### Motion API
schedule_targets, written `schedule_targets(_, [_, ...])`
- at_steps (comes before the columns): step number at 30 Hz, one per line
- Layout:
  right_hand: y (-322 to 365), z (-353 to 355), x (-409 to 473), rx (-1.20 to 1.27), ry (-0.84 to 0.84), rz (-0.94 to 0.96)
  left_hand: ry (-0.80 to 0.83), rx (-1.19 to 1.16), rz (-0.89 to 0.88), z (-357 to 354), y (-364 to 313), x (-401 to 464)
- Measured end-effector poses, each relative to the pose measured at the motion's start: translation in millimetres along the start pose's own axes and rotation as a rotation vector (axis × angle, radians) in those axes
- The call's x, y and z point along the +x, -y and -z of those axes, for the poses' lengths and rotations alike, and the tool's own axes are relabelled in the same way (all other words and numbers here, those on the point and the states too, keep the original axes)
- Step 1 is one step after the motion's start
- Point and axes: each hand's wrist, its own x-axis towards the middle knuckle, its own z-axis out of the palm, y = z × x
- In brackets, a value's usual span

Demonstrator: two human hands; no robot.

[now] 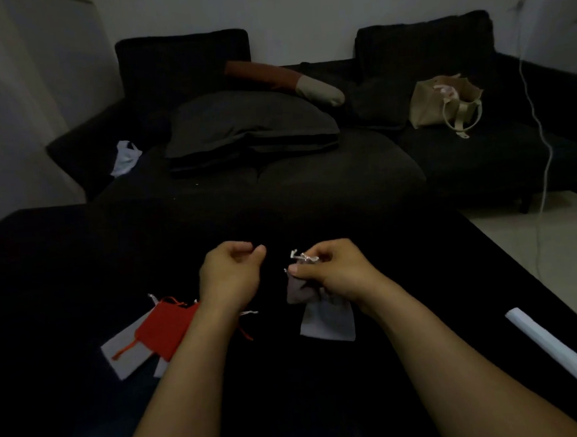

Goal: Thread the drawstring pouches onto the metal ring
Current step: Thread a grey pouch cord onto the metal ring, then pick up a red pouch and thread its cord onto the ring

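My right hand (331, 269) pinches the gathered tops and pale drawstrings of two hanging pouches, a dark grey pouch (300, 290) and a lighter grey pouch (329, 320) below it. My left hand (231, 272) hovers just to their left with fingers curled and thumb against fingertips; whether it holds the metal ring is too dark to tell. A red pouch (164, 330) with orange strings lies on a light grey pouch (126, 355) on the black table (64, 282), partly under my left forearm. The ring itself is not visible.
A white paper strip (555, 345) lies near the table's right edge. Behind the table stands a dark sofa (311, 169) with grey cushions, a beige tote bag (445, 102) and a white cloth (124, 157). A white cable (542, 135) hangs at the right.
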Motion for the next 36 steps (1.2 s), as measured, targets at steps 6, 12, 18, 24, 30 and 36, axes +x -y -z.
schedule_targets(6, [-5.8, -29.1, -2.1, -0.685, -0.012, 0.045, 0.188, 0.864, 0.026, 44.6, 47.6, 16.7])
schedule_targets(12, [-4.6, -75.0, -4.6, -0.677, 0.132, 0.298, 0.365, 1.036, 0.008, 54.4, 63.9, 23.0])
schedule_targets(18, [-22.8, -110.0, -0.5, -0.714, 0.244, 0.222, 0.357, 0.854, -0.041, 63.5, 62.3, 21.1])
schedule_targets(24, [-29.1, -123.6, 6.2, -0.707, 0.131, 0.195, 0.211, 0.611, -0.169, 74.0, 65.2, 19.2])
schedule_targets(30, [-11.7, -112.0, 8.5, -0.39, 0.117, 0.141, -0.016, -0.257, -0.063, 72.3, 35.2, 11.1])
schedule_targets(36, [49.1, -62.2, -9.6, 0.448, 0.241, -0.011, 0.074, -0.769, 0.084, 43.1, -4.9, -6.4])
